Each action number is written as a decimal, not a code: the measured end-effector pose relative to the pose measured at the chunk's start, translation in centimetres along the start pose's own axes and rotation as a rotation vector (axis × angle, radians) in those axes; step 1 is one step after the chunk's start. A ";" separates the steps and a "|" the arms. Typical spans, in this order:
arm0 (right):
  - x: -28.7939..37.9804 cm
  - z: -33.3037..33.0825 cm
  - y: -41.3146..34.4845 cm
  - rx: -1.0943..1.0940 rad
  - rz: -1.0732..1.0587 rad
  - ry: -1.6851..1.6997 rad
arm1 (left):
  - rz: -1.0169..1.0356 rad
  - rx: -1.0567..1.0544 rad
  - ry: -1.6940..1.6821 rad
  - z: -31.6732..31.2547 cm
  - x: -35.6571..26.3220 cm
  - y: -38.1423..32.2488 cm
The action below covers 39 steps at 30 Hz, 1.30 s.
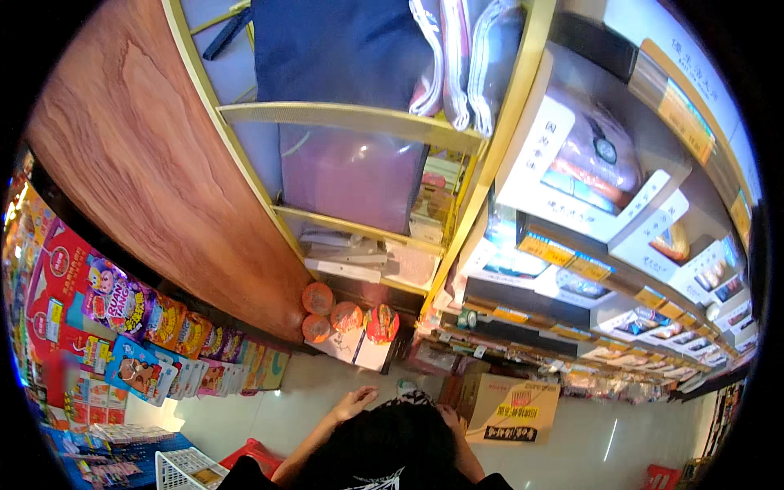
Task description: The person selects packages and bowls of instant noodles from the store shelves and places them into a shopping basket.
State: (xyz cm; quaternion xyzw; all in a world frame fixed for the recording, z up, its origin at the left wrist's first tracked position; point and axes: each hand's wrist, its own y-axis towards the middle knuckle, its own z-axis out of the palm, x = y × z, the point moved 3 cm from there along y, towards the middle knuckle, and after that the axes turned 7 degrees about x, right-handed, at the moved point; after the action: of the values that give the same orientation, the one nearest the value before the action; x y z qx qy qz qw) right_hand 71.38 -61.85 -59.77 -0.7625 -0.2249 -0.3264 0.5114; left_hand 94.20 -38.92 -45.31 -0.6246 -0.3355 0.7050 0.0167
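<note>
My left hand [357,404] is held over the floor in front of my black shirt, its fingers extended and nothing visible in it. My right hand [450,418], partly hidden by my shirt, is beside the left side of a cardboard box [511,408] with printing; its grip cannot be seen. Beyond my hands, several round tubs with red or orange lids [381,323] stand at the foot of a yellow metal shelf frame [358,119]. Next to them is a white surface [349,349] with a dark pen-like stick on it.
Packaged snacks [125,300] hang at left, below a wood-grain panel [153,165]. Boxed goods fill shelves with orange price strips [566,257] at right. Folded dark cloth [337,52] lies in the frame. A white plastic basket [190,468] and a red item [254,456] are at lower left.
</note>
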 end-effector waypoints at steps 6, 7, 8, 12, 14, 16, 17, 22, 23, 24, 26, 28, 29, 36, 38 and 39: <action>-15.9 -6.2 6.9 0.084 -0.158 0.258 | 0.004 -0.023 0.010 1.6 -2.6 3.2; -12.1 -4.4 7.4 0.124 -0.158 0.172 | 0.016 -0.122 0.028 0.9 0.6 2.9; -8.5 -4.3 7.1 0.142 -0.149 0.063 | 0.000 -0.205 0.048 0.5 2.0 2.6; 0.5 -9.1 3.8 0.142 -0.022 -0.077 | 0.054 -0.286 0.063 1.9 -0.1 3.2; 1.3 -12.0 3.8 0.139 0.030 -0.108 | 0.020 -0.335 0.106 2.7 -0.9 3.7; 2.0 -14.1 4.3 0.144 0.054 -0.135 | 0.011 -0.388 0.109 3.2 -1.2 4.4; 2.7 -14.8 5.0 0.152 0.053 -0.153 | -0.013 -0.359 0.000 3.6 -1.2 4.6; 6.6 -15.9 8.5 0.214 0.036 -0.221 | -0.168 -0.287 -0.194 4.1 2.7 4.0; 7.2 -15.6 9.1 0.227 0.037 -0.234 | -0.079 -0.422 -0.222 4.3 4.1 3.9; 7.9 -15.3 9.7 0.236 0.038 -0.245 | -0.100 -0.448 -0.269 4.2 4.2 3.6; 9.2 -14.8 10.5 0.255 0.030 -0.270 | -0.108 -0.482 -0.314 4.3 3.6 2.7; 10.6 -14.2 11.1 0.278 0.009 -0.290 | -0.137 -0.517 -0.416 4.8 3.1 1.8; 11.0 -13.7 11.1 0.289 -0.001 -0.297 | -0.133 -0.520 -0.414 4.9 3.0 1.4; 12.0 -12.7 10.8 0.316 -0.052 -0.308 | -0.068 -0.503 -0.345 5.3 6.7 4.4; 10.5 -13.3 10.5 0.302 -0.046 -0.307 | 0.008 -0.475 -0.247 6.8 8.4 4.9; 10.3 -13.3 10.4 0.300 -0.052 -0.303 | 0.000 -0.509 -0.211 6.5 7.1 4.7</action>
State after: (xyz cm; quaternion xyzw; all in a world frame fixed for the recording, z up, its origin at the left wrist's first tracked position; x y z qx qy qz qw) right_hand 81.96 -78.03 -55.37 -0.7121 -0.3651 -0.1839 0.5708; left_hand 88.70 -42.30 -53.86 -0.5317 -0.5018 0.6592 -0.1757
